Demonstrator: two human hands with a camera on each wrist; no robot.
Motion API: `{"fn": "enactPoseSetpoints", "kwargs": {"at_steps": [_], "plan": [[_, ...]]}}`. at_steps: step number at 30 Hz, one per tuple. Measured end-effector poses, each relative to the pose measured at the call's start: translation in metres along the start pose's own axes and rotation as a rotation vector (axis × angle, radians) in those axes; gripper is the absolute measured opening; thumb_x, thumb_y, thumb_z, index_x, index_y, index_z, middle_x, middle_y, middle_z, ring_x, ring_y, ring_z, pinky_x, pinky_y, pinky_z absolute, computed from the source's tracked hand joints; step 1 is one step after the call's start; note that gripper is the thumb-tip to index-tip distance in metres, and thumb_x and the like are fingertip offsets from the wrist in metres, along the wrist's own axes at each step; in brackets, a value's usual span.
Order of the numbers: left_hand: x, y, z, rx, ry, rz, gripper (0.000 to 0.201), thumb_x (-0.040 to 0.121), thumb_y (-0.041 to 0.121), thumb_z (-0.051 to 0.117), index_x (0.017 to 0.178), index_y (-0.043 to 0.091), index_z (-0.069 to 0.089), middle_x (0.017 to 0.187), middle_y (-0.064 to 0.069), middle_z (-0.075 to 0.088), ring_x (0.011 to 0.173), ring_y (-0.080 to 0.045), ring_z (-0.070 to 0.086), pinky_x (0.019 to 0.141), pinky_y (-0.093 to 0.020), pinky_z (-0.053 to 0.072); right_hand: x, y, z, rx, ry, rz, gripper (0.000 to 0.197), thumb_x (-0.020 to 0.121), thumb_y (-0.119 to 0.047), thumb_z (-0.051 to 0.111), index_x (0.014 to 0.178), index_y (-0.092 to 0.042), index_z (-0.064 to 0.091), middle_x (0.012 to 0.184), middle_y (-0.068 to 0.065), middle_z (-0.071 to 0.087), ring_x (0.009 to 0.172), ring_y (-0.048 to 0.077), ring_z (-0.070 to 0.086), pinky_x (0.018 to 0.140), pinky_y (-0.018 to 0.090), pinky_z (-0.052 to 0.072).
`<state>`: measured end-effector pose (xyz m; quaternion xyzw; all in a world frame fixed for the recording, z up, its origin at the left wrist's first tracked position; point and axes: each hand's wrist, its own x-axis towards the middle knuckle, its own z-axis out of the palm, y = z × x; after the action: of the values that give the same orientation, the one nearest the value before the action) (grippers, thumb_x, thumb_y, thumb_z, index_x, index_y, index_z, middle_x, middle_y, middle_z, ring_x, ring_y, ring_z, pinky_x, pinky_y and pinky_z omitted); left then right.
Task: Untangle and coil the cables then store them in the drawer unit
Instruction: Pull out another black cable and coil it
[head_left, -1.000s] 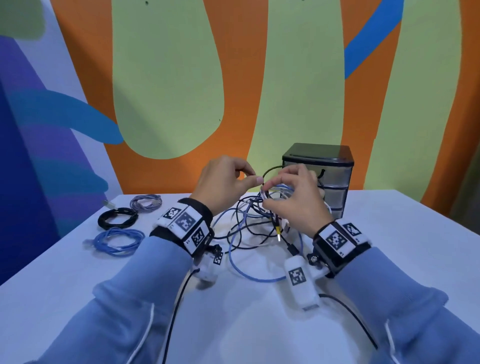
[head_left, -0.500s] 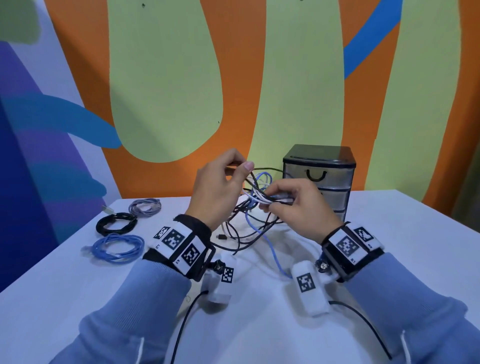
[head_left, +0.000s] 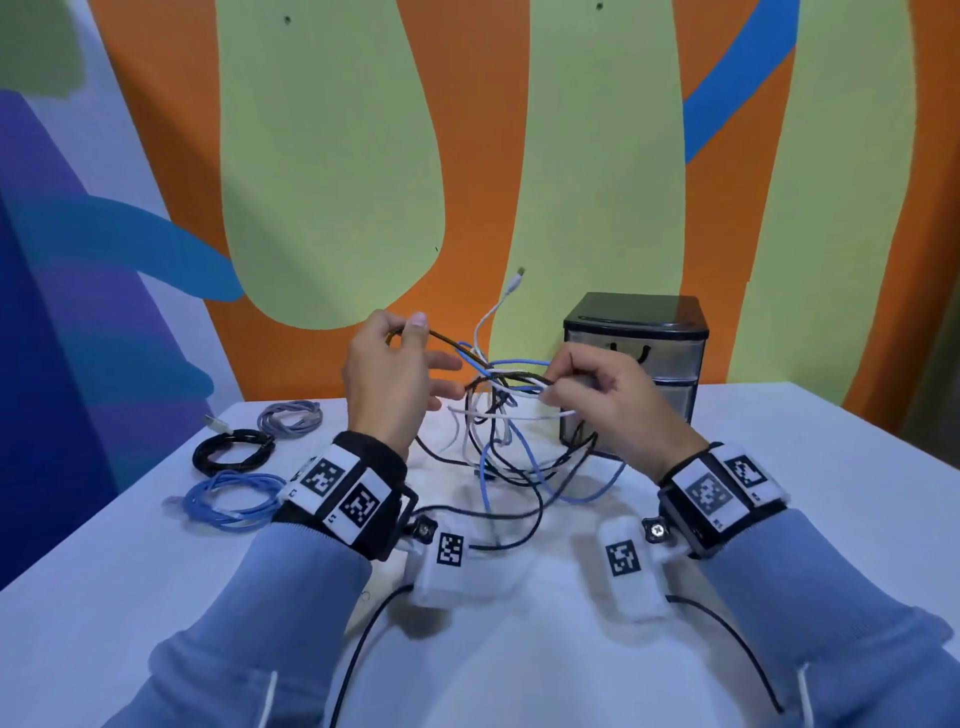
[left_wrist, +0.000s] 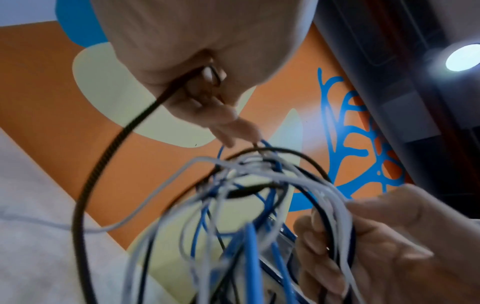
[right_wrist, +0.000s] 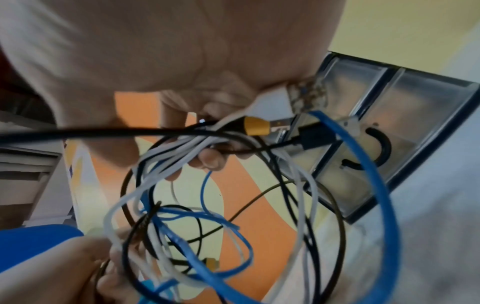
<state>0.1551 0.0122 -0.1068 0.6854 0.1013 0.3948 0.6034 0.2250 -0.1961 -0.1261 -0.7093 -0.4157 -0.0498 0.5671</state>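
Pinching a dark braided cable (head_left: 441, 338) in left hand (head_left: 387, 384), clutching cable tangle (head_left: 511, 415) in right hand (head_left: 618, 405), mid-desk (head_left: 805, 467); drawer unit (head_left: 636, 353) seemingly closed behind.

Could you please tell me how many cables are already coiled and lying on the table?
3, all at the table's left: a grey coiled cable farthest back, a black coiled cable in front of it, and a light-blue coiled cable nearest. The closed drawers could hide more.

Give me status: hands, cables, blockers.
Left hand pinches a dark cable; right hand grips the tangle. Three coils wait left. Drawer unit shut.
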Motion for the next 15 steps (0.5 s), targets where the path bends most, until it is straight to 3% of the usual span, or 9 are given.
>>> {"fn": "enactPoseSetpoints", "kwargs": {"at_steps": [2,4,6,8,10,12,15], "plan": [[0.003,-0.004,-0.002,0.152,-0.061,0.075,0.016,0.107,0.03,0.06,0.096,0.018,0.059,0.09,-0.009,0.078,0.063,-0.026,0.076,0.056,-0.035,0.055,-0.002,0.003,-0.001,-0.002,-0.011,0.012,0.024,0.083,-0.032,0.087,0.083,-0.015,0.071,0.073,0.003,0.065,0.067,0.016,0.054,0.066,0.029,0.041],[0.006,-0.005,-0.007,0.402,-0.097,0.223,0.005,0.099,0.024,0.068,0.099,0.024,0.064,0.1,0.0,0.072,0.082,-0.021,0.074,0.078,-0.043,0.059,-0.003,0.005,-0.003,-0.057,-0.051,0.024,0.016,0.082,-0.024,0.091,0.093,-0.018,0.082,0.082,-0.008,0.072,0.072,0.009,0.062,0.07,0.022,0.045],[0.004,-0.005,-0.01,0.573,-0.221,0.325,0.032,0.095,0.013,0.068,0.119,0.034,0.066,0.118,0.003,0.064,0.101,-0.017,0.066,0.089,-0.038,0.053,-0.003,0.006,-0.004,-0.11,-0.087,0.008,0.017,0.082,-0.019,0.09,0.098,-0.02,0.085,0.08,-0.015,0.068,0.072,0.004,0.061,0.07,0.015,0.043],[-0.001,0.0,-0.009,0.615,-0.409,0.399,0.051,0.093,0.005,0.062,0.128,0.041,0.068,0.128,0.006,0.061,0.114,-0.013,0.061,0.094,-0.034,0.047,-0.003,0.005,-0.004,-0.094,-0.103,-0.012,0.019,0.083,-0.016,0.089,0.1,-0.02,0.085,0.081,-0.012,0.067,0.074,0.005,0.061,0.07,0.016,0.043],[-0.004,0.0,-0.006,0.656,-0.567,0.477,0.052,0.093,0.001,0.058,0.122,0.041,0.075,0.127,0.01,0.065,0.116,-0.012,0.061,0.094,-0.033,0.045,-0.003,0.005,-0.004,-0.064,-0.098,-0.032,0.02,0.084,-0.016,0.088,0.104,-0.019,0.085,0.087,-0.004,0.067,0.08,0.008,0.063,0.075,0.018,0.045],[-0.005,0.001,-0.005,0.721,-0.638,0.489,0.048,0.095,0.001,0.057,0.116,0.038,0.079,0.12,0.009,0.068,0.108,-0.013,0.061,0.091,-0.036,0.047,-0.004,0.005,-0.006,-0.055,-0.087,-0.062,0.021,0.086,-0.014,0.086,0.106,-0.018,0.084,0.095,0.003,0.068,0.089,0.011,0.065,0.081,0.019,0.047],[-0.004,0.004,-0.011,0.757,-0.667,0.332,0.04,0.099,0.011,0.058,0.105,0.046,0.077,0.103,0.005,0.067,0.093,-0.017,0.06,0.083,-0.037,0.046,-0.003,0.008,-0.01,-0.094,-0.046,-0.123,0.018,0.088,-0.008,0.082,0.103,-0.018,0.084,0.106,0.004,0.068,0.104,0.014,0.064,0.088,0.021,0.049]]}}
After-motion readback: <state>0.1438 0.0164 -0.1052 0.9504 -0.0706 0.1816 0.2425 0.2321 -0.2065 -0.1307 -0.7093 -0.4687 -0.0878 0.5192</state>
